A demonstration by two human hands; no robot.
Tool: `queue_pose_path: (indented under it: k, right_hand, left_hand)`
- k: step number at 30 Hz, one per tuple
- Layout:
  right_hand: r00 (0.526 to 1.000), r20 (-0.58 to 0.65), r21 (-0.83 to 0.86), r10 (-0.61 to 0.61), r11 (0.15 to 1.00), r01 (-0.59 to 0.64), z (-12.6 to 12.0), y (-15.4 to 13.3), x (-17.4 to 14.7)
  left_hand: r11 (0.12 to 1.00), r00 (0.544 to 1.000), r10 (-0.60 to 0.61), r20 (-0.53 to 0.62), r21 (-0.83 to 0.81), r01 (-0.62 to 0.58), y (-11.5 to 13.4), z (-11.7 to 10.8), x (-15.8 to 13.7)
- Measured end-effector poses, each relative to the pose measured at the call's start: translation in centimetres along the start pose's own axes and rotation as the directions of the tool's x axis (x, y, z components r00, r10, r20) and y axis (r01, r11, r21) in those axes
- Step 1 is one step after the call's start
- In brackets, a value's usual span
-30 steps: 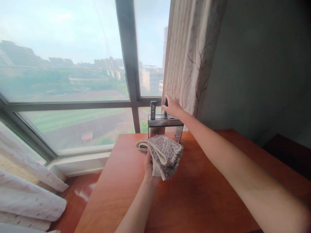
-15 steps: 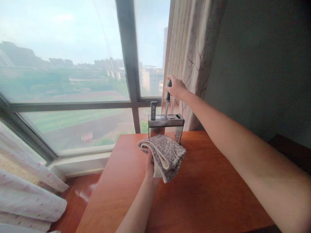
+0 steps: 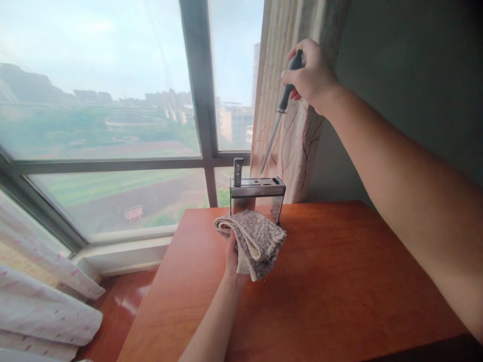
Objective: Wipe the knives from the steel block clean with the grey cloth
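Note:
My right hand (image 3: 311,75) is closed around the dark handle of a honing steel (image 3: 286,95). Its thin metal rod points down and left, the tip just above a knife block (image 3: 257,189) and clear of its slots. The block has a metal-edged top and see-through sides, and one knife (image 3: 238,172) stands in its left end with the grey handle up. In front of the block, my left hand (image 3: 231,254) grips a folded grey-and-cream cloth (image 3: 260,236); the cloth hides the block's lower part and most of my left fingers.
The block stands on the far part of a reddish-brown wooden table (image 3: 320,281). Behind it are a large window (image 3: 113,161) and a patterned curtain (image 3: 294,146). Another curtain (image 3: 49,296) hangs at the lower left, and a dark wall (image 3: 407,65) rises on the right.
My right hand has risen and moved right, drawing the honing steel out of the block's slot. My left hand and the cloth stay nearly where they were.

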State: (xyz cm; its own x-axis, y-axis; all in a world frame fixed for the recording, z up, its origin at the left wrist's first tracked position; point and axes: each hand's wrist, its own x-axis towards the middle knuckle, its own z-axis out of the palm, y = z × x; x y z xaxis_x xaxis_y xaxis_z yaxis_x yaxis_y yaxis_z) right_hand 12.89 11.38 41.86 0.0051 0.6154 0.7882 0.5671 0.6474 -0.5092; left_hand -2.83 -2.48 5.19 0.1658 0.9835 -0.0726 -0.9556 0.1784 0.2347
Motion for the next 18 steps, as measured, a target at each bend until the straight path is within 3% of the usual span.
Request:
queue_pose_path:
  k: [4,10,15,18]
  right_hand:
    - [0.999,-0.011,0.112,-0.047,0.993,0.048,-2.0,0.7,-4.8]
    - [0.995,-0.093,0.361,0.025,0.932,0.011,-2.6,3.8,-15.3]
    - [0.969,-0.074,0.540,0.237,0.826,-0.161,-1.3,6.1,-24.1]
    - [0.917,0.108,0.588,0.385,0.718,-0.371,-0.6,7.4,-29.0]
  left_hand:
    - [1.000,0.999,0.010,0.036,0.012,-0.010,0.5,0.1,-0.3]
    - [0.999,0.996,0.042,0.082,0.002,-0.042,1.4,-0.3,0.1]
    - [0.996,0.992,0.092,0.091,-0.005,-0.092,2.3,-0.1,0.0]
    - [0.991,0.989,0.136,0.060,0.009,-0.137,3.0,0.0,-0.1]
